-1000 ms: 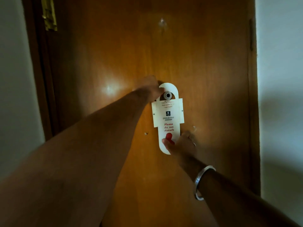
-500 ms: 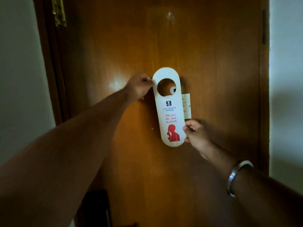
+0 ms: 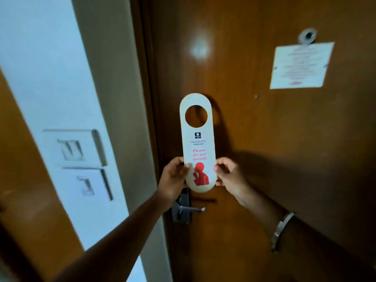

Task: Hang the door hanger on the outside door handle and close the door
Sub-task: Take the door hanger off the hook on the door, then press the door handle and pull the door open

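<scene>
Wooden door (image 3: 264, 159), both hands' grip on door hanger (image 3: 198, 143) above handle (image 3: 191, 209)

The wooden door (image 3: 254, 139) carries everything here. A white paper notice (image 3: 301, 66) is fixed flat on it, up and to the right of the right hand (image 3: 230, 176), its print too blurred to read. A metal lever handle (image 3: 191, 209) on its lock plate (image 3: 182, 208) sits just below the left hand (image 3: 173, 178).
</scene>
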